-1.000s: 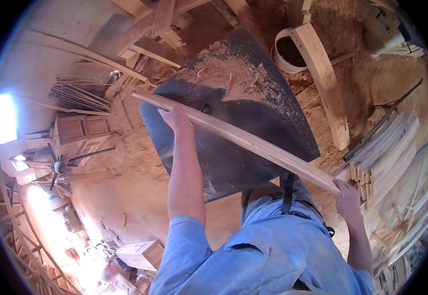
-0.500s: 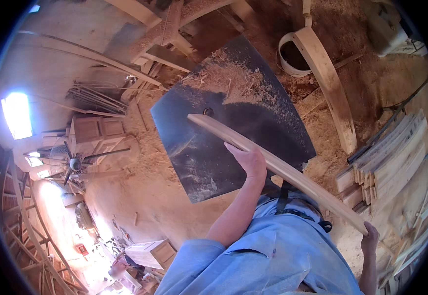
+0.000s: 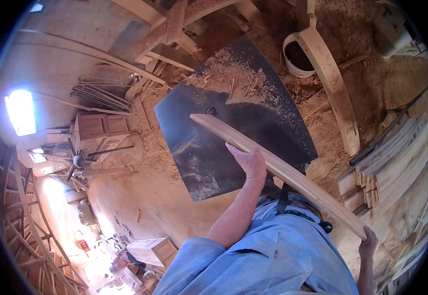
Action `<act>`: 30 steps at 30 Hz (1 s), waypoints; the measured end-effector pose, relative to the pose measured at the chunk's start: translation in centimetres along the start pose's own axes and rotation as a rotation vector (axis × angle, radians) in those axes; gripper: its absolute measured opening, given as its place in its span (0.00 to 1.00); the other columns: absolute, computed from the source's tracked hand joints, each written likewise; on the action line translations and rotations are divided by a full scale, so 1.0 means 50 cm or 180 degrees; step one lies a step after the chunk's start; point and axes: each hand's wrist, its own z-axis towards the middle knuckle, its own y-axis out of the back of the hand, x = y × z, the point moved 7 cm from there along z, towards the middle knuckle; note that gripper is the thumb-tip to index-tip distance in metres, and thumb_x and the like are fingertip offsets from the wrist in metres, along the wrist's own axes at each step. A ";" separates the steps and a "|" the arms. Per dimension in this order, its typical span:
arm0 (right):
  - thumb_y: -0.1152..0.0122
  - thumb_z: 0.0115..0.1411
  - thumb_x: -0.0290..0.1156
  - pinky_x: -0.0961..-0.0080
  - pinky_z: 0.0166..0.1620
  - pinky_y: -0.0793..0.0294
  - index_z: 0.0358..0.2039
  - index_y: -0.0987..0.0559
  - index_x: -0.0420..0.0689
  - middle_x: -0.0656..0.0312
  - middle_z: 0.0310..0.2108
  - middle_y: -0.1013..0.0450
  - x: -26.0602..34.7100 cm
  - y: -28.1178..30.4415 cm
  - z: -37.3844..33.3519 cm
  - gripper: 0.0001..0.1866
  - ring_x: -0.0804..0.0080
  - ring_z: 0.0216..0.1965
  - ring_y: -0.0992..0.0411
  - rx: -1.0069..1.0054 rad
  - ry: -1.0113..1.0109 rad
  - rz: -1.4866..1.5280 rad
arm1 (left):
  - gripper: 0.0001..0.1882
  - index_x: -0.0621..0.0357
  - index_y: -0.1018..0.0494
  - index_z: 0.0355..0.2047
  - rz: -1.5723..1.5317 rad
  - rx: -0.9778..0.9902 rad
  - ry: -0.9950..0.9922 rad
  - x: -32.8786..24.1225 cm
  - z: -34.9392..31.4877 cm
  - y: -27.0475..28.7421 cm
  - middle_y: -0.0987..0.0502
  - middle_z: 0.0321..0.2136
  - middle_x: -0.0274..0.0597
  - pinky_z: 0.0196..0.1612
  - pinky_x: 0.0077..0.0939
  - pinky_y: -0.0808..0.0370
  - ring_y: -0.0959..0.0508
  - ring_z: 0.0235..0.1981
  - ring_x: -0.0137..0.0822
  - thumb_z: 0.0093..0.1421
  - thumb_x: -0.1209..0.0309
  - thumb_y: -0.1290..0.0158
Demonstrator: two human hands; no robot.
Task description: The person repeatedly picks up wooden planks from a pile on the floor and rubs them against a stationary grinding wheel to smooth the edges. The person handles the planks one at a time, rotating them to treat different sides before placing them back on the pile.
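While you hold one long pale board (image 3: 297, 184) in two hands, it slants across the near edge of one dark table (image 3: 268, 130), its far end above the tabletop. Your right hand (image 3: 368, 244) has its fingers clamped on the near end; your left hand (image 3: 253, 164) sits against the board partway along, its fingers mostly hidden, their closure impossible to tell. One heap of shavings (image 3: 236, 83) covers the table's far corner.

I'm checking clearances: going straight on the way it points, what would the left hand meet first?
The board that the left hand holds; beyond it, probably the dark tabletop, though depth is unclear.
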 end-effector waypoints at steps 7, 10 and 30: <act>0.39 0.50 0.12 0.58 0.50 0.22 0.46 0.20 0.41 0.47 0.42 0.20 0.073 -0.001 0.052 0.21 0.46 0.46 0.22 0.0061 0.0074 -0.0033 | 0.50 0.74 0.64 0.72 -0.0112 -0.0035 -0.0012 -0.034 0.055 0.006 0.51 0.70 0.62 0.73 0.31 0.51 0.45 0.71 0.50 0.51 0.87 0.52; 0.40 0.48 0.11 0.57 0.50 0.23 0.45 0.20 0.41 0.47 0.42 0.20 0.102 -0.017 0.080 0.22 0.45 0.46 0.22 0.0051 0.0063 0.0028 | 0.49 0.74 0.63 0.71 -0.0173 -0.0028 -0.0081 -0.040 0.106 0.014 0.50 0.70 0.62 0.73 0.31 0.50 0.44 0.71 0.50 0.50 0.87 0.53; 0.43 0.41 0.20 0.59 0.41 0.26 0.34 0.21 0.42 0.54 0.32 0.23 0.489 -0.107 0.343 0.16 0.50 0.36 0.25 -0.0381 0.0600 -0.0250 | 0.45 0.67 0.47 0.69 -0.0447 -0.0463 -0.0330 -0.125 0.528 0.123 0.31 0.55 0.53 0.50 0.31 0.25 0.24 0.48 0.44 0.47 0.88 0.54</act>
